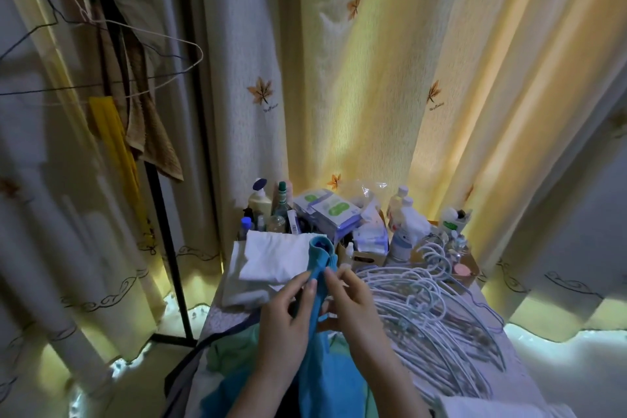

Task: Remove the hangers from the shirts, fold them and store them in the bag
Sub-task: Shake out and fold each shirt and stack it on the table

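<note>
Blue shirt (pixel 329 383) held upright over table (pixel 220 319), collar uppermost. Left hand (pixel 285 319) clasped on fabric just below collar, thumb and fingers curled round it. Right hand (pixel 349 302) pinching same fabric from opposite side, fingertips at shirt edge. Hanger inside shirt: cannot tell. Lower part of shirt trailing onto green and blue cloths (pixel 230 353) at near table edge. White folded cloth (pixel 271 258) lying just behind hands. Pile of white hangers (pixel 434 316) spread on table to right, just beside right hand. Bottles and packets (pixel 325 210) crowded at far end. Black rack (pixel 163 214) standing left of table, bearing wire hangers (pixel 163 54) and brown towel (pixel 149 119).
</note>
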